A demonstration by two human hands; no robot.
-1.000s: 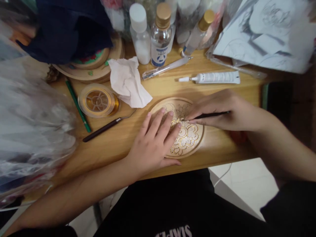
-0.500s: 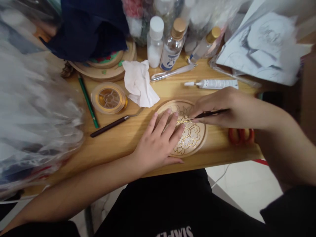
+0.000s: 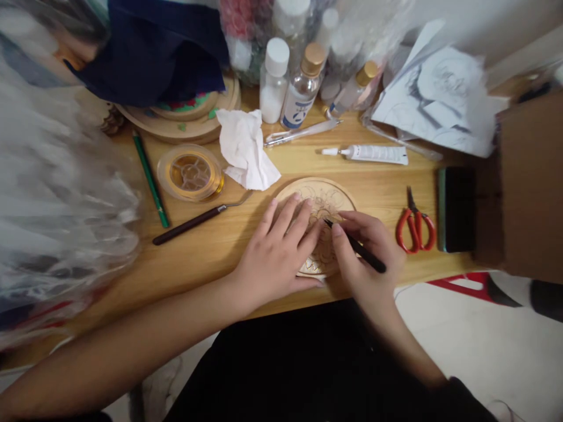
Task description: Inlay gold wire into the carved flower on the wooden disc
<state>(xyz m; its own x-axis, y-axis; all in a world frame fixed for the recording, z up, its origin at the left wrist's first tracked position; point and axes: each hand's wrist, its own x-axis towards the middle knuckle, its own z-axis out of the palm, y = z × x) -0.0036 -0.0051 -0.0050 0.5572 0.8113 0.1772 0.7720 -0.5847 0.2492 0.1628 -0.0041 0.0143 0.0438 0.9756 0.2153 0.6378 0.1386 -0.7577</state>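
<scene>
A round wooden plate [image 3: 338, 187] with a flower pattern in gold outline lies near the table's front edge. Spread flat over its left part is my left hand [image 3: 277, 252], fingers apart. My right hand [image 3: 372, 252] pinches a dark, fine-pointed tool [image 3: 365, 253], which looks like tweezers; its tip is at the pattern, close beside my left fingers. Whether the tip holds anything is too small to tell. Left of the plate are a dark-handled hooked tool [image 3: 191, 225] and a spool of gold thread or wire [image 3: 190, 173].
Red-handled pliers [image 3: 416, 225] and a dark box-like object [image 3: 457, 208] lie at the right. Behind the plate are a white tube [image 3: 378, 154], a crumpled tissue [image 3: 247, 149], a pen [image 3: 303, 132] and bottles [image 3: 301, 94]. A green pencil [image 3: 150, 179] and plastic bags flank the left.
My right hand has swung down toward the table's front edge, and its tool now slants the other way. The pliers are uncovered. The view has shifted a little.
</scene>
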